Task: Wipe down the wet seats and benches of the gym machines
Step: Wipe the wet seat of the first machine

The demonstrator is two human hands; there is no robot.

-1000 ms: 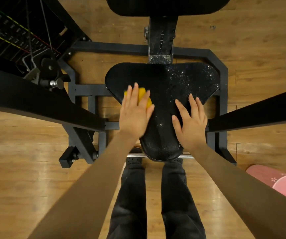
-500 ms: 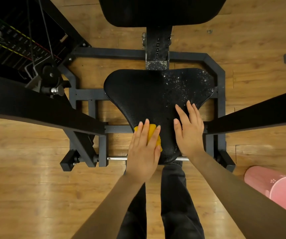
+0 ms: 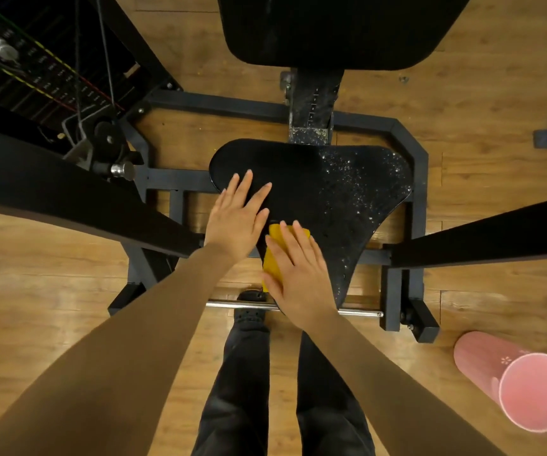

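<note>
The black padded seat (image 3: 331, 199) of the gym machine lies below me. Its right half is speckled with water drops, while its left half looks dry and dark. My left hand (image 3: 237, 218) rests flat on the seat's left lobe, fingers straight, holding nothing. My right hand (image 3: 298, 274) presses with straight fingers on a yellow cloth (image 3: 273, 255) at the left edge of the seat's narrow front part. The hand covers most of the cloth.
The black back pad (image 3: 341, 28) is at the top. Thick machine arms cross on the left (image 3: 51, 199) and right (image 3: 496, 232). A weight stack with cables (image 3: 18, 60) stands top left. A pink bucket (image 3: 535, 390) sits on the wooden floor, bottom right.
The yellow cloth went from under my left hand to under my right hand. My left hand moved up onto the seat's left lobe, and my right hand shifted left and nearer.
</note>
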